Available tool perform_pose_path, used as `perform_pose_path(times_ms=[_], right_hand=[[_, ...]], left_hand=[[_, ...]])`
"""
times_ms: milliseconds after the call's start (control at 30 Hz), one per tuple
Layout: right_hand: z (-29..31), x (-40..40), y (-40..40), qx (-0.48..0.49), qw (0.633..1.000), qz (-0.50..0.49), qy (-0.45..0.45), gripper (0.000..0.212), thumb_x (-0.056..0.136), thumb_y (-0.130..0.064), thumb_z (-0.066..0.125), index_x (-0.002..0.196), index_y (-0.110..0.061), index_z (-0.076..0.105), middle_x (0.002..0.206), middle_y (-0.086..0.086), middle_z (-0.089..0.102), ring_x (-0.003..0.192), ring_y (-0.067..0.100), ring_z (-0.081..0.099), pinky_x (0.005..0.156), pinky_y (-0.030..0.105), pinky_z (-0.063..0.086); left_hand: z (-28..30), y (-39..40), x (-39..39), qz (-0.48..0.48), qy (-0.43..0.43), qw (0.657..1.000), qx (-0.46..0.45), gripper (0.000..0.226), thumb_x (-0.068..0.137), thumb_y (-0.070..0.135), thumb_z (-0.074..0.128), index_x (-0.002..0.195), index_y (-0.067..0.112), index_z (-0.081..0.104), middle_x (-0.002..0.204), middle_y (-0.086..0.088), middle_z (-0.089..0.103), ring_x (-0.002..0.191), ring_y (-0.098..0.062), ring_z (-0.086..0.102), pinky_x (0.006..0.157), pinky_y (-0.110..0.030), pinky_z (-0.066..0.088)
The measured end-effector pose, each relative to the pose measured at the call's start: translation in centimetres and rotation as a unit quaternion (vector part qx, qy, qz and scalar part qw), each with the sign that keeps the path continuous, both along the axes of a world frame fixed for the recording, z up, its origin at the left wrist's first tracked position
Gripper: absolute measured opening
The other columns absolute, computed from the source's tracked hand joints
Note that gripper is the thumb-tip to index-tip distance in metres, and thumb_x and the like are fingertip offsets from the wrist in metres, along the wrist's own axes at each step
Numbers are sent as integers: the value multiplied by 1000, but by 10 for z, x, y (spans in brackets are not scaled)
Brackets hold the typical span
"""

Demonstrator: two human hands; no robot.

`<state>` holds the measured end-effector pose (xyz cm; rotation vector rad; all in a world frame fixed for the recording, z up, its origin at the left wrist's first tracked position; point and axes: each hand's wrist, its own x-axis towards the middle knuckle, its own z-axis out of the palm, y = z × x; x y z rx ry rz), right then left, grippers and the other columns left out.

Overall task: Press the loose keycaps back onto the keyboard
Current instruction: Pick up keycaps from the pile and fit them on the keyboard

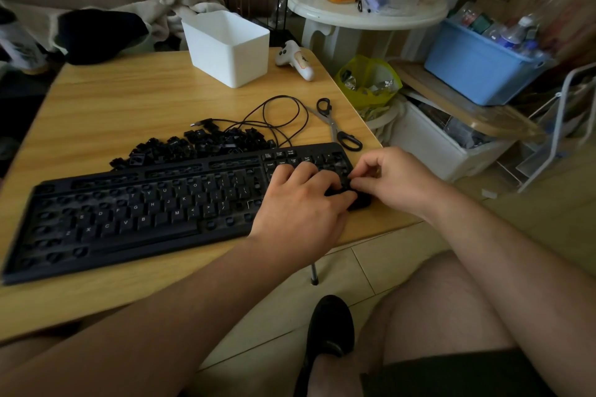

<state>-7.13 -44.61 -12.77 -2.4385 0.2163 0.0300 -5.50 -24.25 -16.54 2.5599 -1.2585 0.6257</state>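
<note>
A black keyboard (135, 213) lies across the wooden table (129, 106), with many of its key sockets bare. A heap of loose black keycaps (193, 147) sits just behind it. My left hand (300, 203) rests palm down on the keyboard's right end, fingers spread over the number pad. My right hand (387, 180) is at the keyboard's right edge, its curled fingertips pinching a small black keycap (346, 185) over the number pad. The pad below both hands is mostly hidden.
The keyboard's cable (274, 116) loops behind the keycaps. Scissors (335, 124) lie at the table's right edge. A white bin (230, 47) and a white controller (295, 60) stand at the back. Boxes and a blue crate (477, 68) crowd the floor to the right.
</note>
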Motion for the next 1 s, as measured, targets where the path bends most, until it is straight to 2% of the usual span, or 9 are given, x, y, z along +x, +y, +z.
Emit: perform_pose_path(times_ms=[133, 267, 367, 500, 567, 667, 800, 900, 1000], right_hand=[[2, -6, -8, 126, 990, -66, 0, 6, 98, -17, 70, 94, -20, 73, 82, -1, 72, 74, 12, 65, 61, 21, 50], [0, -7, -8, 91, 994, -53, 13, 10, 85, -20, 84, 87, -18, 74, 83, 9, 72, 73, 14, 61, 70, 33, 51], [0, -4, -6, 95, 993, -62, 11, 13, 81, -17, 87, 82, -16, 74, 78, 7, 72, 73, 16, 63, 73, 37, 53], [-2, -1, -10, 94, 992, -79, 23, 15, 78, -23, 90, 78, -19, 75, 80, 7, 76, 85, 30, 72, 85, 50, 58], [-1, 0, -9, 92, 992, -78, 24, 15, 79, -25, 89, 79, -19, 76, 81, 6, 76, 89, 31, 71, 85, 48, 57], [6, 6, -6, 98, 991, -92, -13, 14, 86, -34, 82, 83, -22, 76, 85, 2, 74, 88, 22, 69, 76, 35, 53], [25, 34, 11, 37, 998, -39, -38, 5, 91, -38, 75, 92, -33, 77, 90, -12, 73, 90, 7, 66, 79, 33, 54], [36, 67, 37, -31, 998, 30, -43, 12, 94, -34, 72, 104, -31, 79, 100, -15, 72, 96, 5, 64, 84, 30, 53], [38, 98, 67, -63, 995, 61, -36, 17, 95, -33, 71, 109, -29, 80, 104, -15, 72, 98, 6, 63, 86, 26, 47]], left_hand=[[0, 3, 0, -4, 14, 1000, -5, 34, 97, 44, 52, 124, 38, 71, 119, 10, 68, 107, -25, 57, 87, -42, 38], [0, 4, 0, -11, 21, 1000, -13, 32, 99, 43, 50, 119, 38, 73, 118, 10, 69, 108, -24, 57, 88, -42, 39], [0, 3, -1, -15, 24, 999, -18, 31, 99, 42, 51, 117, 38, 75, 118, 10, 69, 108, -25, 58, 88, -42, 40], [1, 4, -2, -15, 33, 999, -13, 30, 99, 42, 50, 116, 37, 75, 117, 10, 70, 108, -24, 57, 88, -43, 40], [5, 5, -1, -20, 47, 999, -14, 32, 99, 45, 48, 113, 39, 76, 115, 14, 70, 107, -22, 57, 88, -42, 40], [22, 16, 15, -14, 76, 997, -7, 35, 100, 55, 44, 112, 43, 74, 111, 20, 71, 108, -16, 56, 89, -41, 42], [48, 52, 66, 104, 92, 989, -55, 23, 100, 47, 55, 110, 42, 76, 104, 17, 74, 103, -19, 60, 90, -39, 44], [56, 81, 96, 200, 141, 968, -59, 22, 99, 39, 59, 113, 40, 76, 104, 11, 75, 102, -21, 58, 95, -43, 47], [55, 97, 110, 246, 185, 950, -56, 23, 97, 35, 61, 114, 40, 76, 104, 11, 75, 105, -23, 58, 97, -44, 51]])
